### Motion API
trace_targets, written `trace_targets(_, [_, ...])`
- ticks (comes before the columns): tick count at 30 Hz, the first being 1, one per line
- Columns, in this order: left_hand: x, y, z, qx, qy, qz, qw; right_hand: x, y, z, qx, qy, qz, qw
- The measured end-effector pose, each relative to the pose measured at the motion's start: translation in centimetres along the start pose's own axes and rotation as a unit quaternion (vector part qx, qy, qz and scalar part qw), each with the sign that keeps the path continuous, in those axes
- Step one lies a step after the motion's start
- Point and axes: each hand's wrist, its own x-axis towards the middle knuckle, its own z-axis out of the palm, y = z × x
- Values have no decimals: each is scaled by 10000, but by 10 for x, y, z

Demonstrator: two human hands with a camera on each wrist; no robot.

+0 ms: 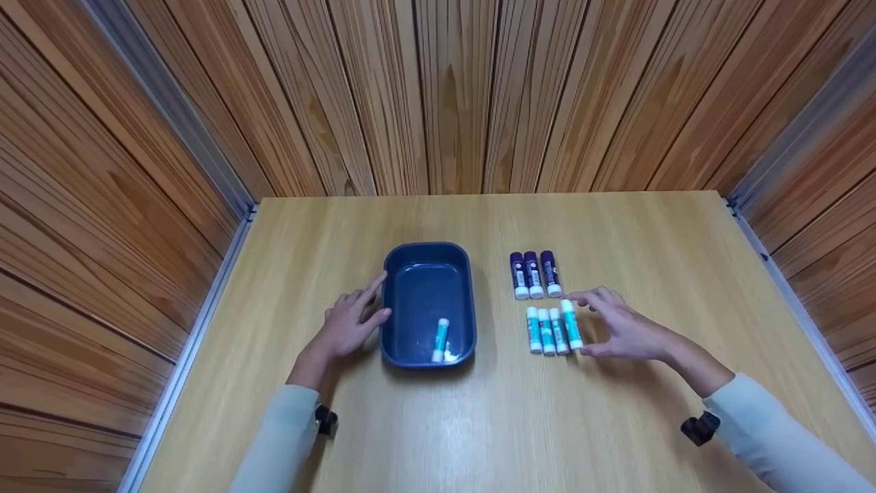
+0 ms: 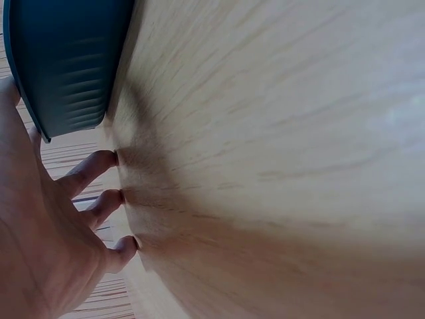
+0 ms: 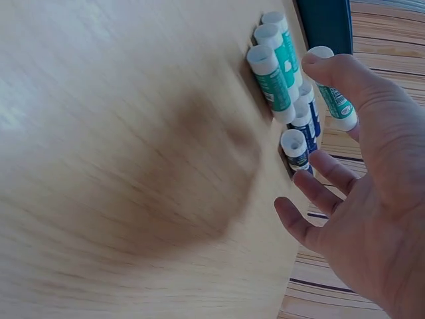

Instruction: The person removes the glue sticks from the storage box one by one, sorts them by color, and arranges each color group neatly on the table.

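My right hand pinches a teal glue stick by its two ends between thumb and forefinger. In the right wrist view this glue stick is raised off the table, and the other fingers are spread. Close to its left, three more teal glue sticks lie side by side. My left hand is at the left side of a dark blue tray, forefinger and thumb at the rim. Its other fingertips rest on the table in the left wrist view. One teal glue stick lies in the tray's near right part.
Three purple glue sticks with white caps lie in a row behind the teal ones. The wooden table is bounded by plank walls at the back and sides, with metal strips along its side edges.
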Motion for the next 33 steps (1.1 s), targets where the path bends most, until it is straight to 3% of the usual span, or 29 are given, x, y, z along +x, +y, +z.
trace_targets(16, [-1,-1,1,-7,15,-6,10000,7,16,8,-168,-67,425,9989])
trace_targets(33, [-1,1,0,-59,-10,-54,10000,13,14,13,-757,-234,565,9953])
